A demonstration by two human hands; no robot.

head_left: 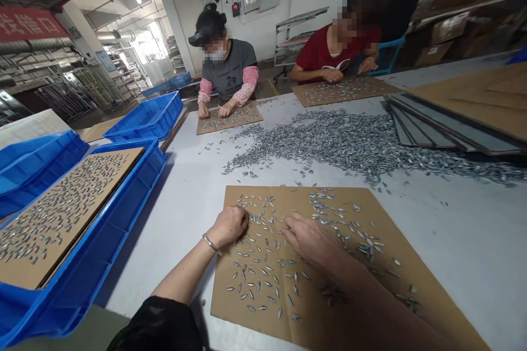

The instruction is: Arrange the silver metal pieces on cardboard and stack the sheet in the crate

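Observation:
A brown cardboard sheet (329, 307) lies on the white table (193, 192) in front of me, strewn with several small silvery metal pieces (263, 274). My left hand (228, 225), with a bracelet at the wrist, rests curled on the sheet's upper left part, its fingertips down among the pieces. My right hand (307, 238) lies on the middle of the sheet with the fingers bent down onto the pieces. What the fingertips of either hand pinch is hidden.
A large heap of the same metal pieces (354, 142) covers the table beyond the sheet. Blue crates (123, 197) at the left hold another filled cardboard sheet (61, 208). Stacked boards (461, 115) lie at the right. Two other people sit opposite with their own sheets.

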